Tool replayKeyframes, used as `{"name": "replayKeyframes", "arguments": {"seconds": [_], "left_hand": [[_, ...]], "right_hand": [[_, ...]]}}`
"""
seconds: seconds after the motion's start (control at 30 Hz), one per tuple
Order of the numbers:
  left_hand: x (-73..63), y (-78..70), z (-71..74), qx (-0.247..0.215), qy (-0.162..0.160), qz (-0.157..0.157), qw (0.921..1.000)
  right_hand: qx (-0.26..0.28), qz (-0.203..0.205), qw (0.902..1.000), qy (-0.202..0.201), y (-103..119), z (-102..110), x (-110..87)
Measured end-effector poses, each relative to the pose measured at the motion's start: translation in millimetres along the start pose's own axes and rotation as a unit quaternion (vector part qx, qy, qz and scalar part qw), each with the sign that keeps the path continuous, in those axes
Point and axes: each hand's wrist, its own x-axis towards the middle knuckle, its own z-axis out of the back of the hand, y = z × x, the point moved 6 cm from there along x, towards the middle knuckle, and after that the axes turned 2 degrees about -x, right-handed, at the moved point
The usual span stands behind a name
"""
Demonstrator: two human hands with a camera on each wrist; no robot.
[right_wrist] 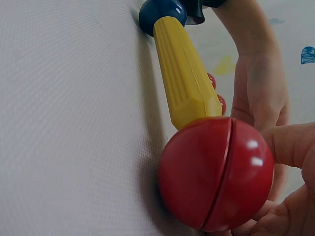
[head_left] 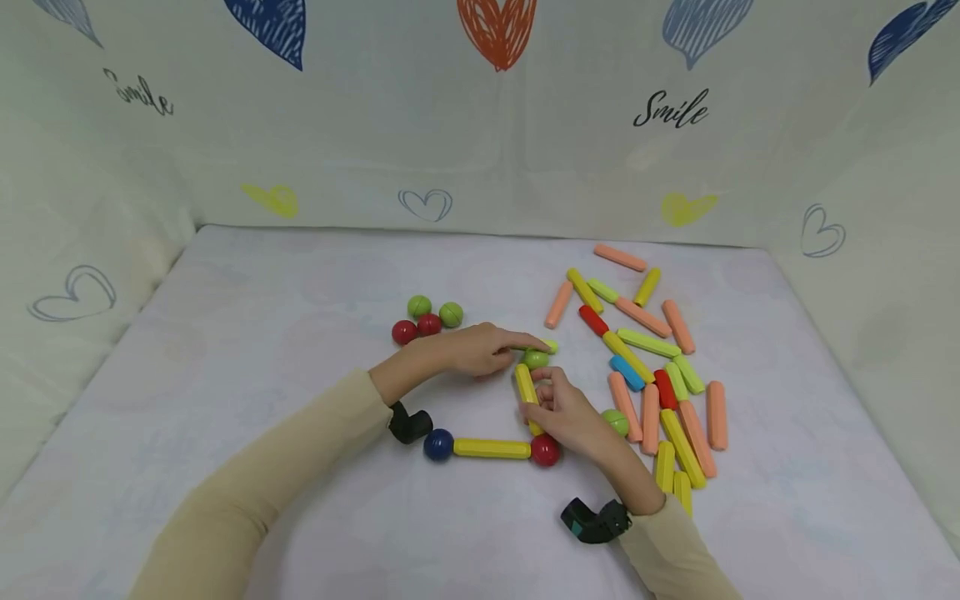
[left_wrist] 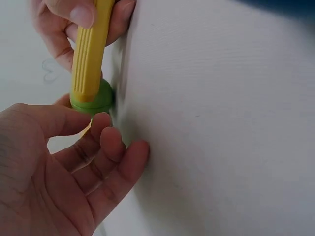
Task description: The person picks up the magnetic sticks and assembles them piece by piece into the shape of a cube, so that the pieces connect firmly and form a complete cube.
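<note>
My right hand (head_left: 566, 412) holds an upright-lying yellow rod (head_left: 527, 392) between thumb and fingers. The rod's near end meets a red ball (head_left: 545, 450); its far end meets a green ball (left_wrist: 105, 96). At that green ball my left hand (head_left: 474, 348) pinches a lime rod (head_left: 552, 346), mostly hidden under the fingers. A second yellow rod (head_left: 491, 449) joins the red ball to a dark blue ball (head_left: 438, 445). In the right wrist view, the red ball (right_wrist: 216, 174) fills the foreground, with my right thumb (right_wrist: 290, 142) beside it.
Several loose rods in orange, yellow, lime, red and blue lie to the right, among them an orange rod (head_left: 717, 415). A loose green ball (head_left: 615, 422) sits by my right wrist. Two red balls (head_left: 417, 327) and two green balls (head_left: 435, 310) cluster beyond my left forearm.
</note>
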Motion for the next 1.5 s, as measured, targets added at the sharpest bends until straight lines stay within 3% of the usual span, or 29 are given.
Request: {"name": "replayKeyframes", "arguments": {"seconds": [0.23, 0.47, 0.77, 0.9, 1.23, 1.5], "left_hand": [[4.7, 1.2, 1.8, 0.029, 0.000, 0.017, 0.9994], [2.4, 8.7, 2.9, -0.003, -0.004, 0.015, 0.9999], [-1.8, 11.8, 6.0, -0.050, -0.008, 0.028, 0.9984], [-2.5, 12.9, 6.2, -0.051, -0.008, 0.032, 0.9982], [-3.9, 12.8, 6.3, -0.056, 0.003, 0.022, 0.9982], [-6.4, 10.8, 6.9, -0.060, -0.002, 0.007, 0.9982]], "right_hand": [[0.003, -0.006, 1.0000, 0.002, 0, -1, -0.4], [-0.008, -0.004, 1.0000, -0.004, 2, 0, 0.2], [-0.010, -0.034, 0.9991, -0.022, 3, 2, -1.1], [-0.013, -0.034, 0.9991, -0.023, 4, 4, -1.4], [-0.016, -0.036, 0.9988, -0.029, 2, 3, 0.9], [-0.047, -0.009, 0.9979, -0.043, 4, 6, 0.8]]}}
